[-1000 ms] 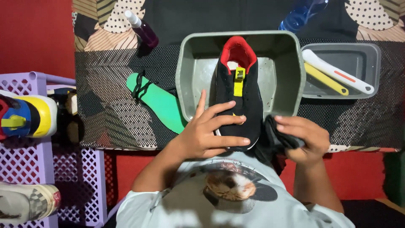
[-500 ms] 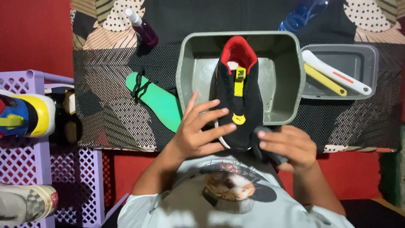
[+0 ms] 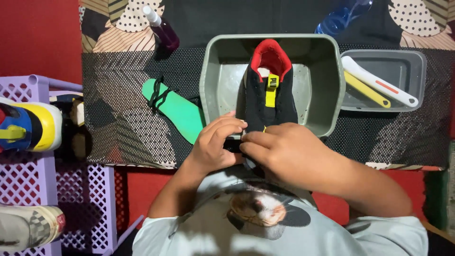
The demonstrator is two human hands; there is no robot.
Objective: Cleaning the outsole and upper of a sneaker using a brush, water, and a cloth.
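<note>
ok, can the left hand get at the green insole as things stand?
Probably yes. The left hand is on the near end of the shoe, and the insole lies just beside it on the mat, uncovered apart from a black lace across its far end.

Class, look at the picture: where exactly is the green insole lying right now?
In the head view, the green insole lies on the patterned mat, just left of the grey basin, with black laces on its far end.

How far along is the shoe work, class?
Done: the green insole and black laces lie out beside the grey basin. In hand: left hand and right hand grip the black shoe at its toe. Left: the brushes lie untouched in their tray.
</note>
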